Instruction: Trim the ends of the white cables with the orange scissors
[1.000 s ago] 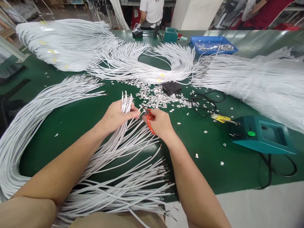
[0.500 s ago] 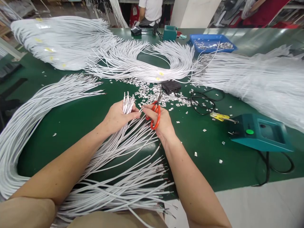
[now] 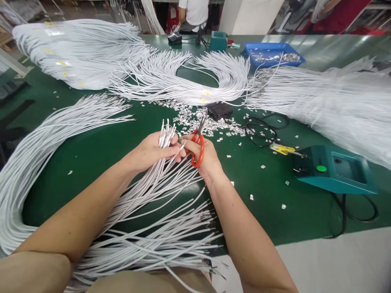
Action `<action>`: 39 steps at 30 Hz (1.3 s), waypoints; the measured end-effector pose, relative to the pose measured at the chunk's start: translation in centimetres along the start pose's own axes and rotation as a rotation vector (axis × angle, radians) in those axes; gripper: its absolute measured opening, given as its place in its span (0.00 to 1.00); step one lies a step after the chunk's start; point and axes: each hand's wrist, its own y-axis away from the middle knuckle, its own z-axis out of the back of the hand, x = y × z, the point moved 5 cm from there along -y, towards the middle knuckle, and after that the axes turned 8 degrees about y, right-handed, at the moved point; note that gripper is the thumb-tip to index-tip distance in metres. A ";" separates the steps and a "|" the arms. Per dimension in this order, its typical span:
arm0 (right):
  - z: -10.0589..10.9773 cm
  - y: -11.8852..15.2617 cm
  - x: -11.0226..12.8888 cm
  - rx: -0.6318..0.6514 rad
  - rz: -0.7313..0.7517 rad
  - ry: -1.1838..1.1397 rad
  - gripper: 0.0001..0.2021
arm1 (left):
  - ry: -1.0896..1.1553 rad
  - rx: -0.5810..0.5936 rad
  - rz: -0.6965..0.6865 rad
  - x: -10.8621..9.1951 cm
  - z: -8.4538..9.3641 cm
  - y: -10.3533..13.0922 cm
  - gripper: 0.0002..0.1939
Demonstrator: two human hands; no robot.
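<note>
My left hand [image 3: 152, 151] is wrapped round a bunch of white cables [image 3: 166, 136], whose ends stick up above the fingers. Its thumb and fingertips pinch a single cable end beside the bunch. In my right hand [image 3: 206, 156] are red-handled scissors [image 3: 199, 150], with the fingers through the loops and the metal blades pointing up and away. The right fingertips are close to that single cable end; whether they touch it I cannot tell. More loose white cables [image 3: 159, 240] fan out below my forearms, with dark tips at their right ends.
Small silvery foil pieces [image 3: 189, 118] lie scattered beyond my hands, beside a black box [image 3: 220, 110]. Coiled white cables [image 3: 195, 91] lie behind. A teal device [image 3: 336, 169] with a green button stands right, a blue tray [image 3: 271, 55] farther back. A person [image 3: 195, 14] is across the table.
My left hand has shifted slightly right and down, its fingertips now at the single cable end. The scissors have tilted and moved a little left with my right hand.
</note>
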 end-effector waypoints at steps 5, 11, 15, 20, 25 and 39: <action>1.7 0.5 1.7 -0.255 0.119 0.231 0.11 | 0.003 -0.079 0.020 0.2 0.8 -0.1 0.15; 0.8 0.5 2.0 -0.044 0.159 0.231 0.11 | -0.055 -0.162 -0.024 0.1 1.0 -0.3 0.15; 0.5 0.4 1.1 -0.033 0.100 0.183 0.10 | -0.185 -0.140 -0.031 -0.3 1.5 -0.2 0.15; 1.4 0.4 1.3 -0.228 0.138 0.201 0.08 | -0.338 -0.076 0.045 0.1 3.2 -0.2 0.19; 1.0 1.3 2.7 -0.304 0.363 0.375 0.06 | -0.343 -0.120 0.046 0.2 3.5 -0.2 0.23; 0.1 0.4 1.0 0.039 0.048 -0.009 0.09 | 0.015 -0.151 0.010 0.4 1.5 -0.2 0.15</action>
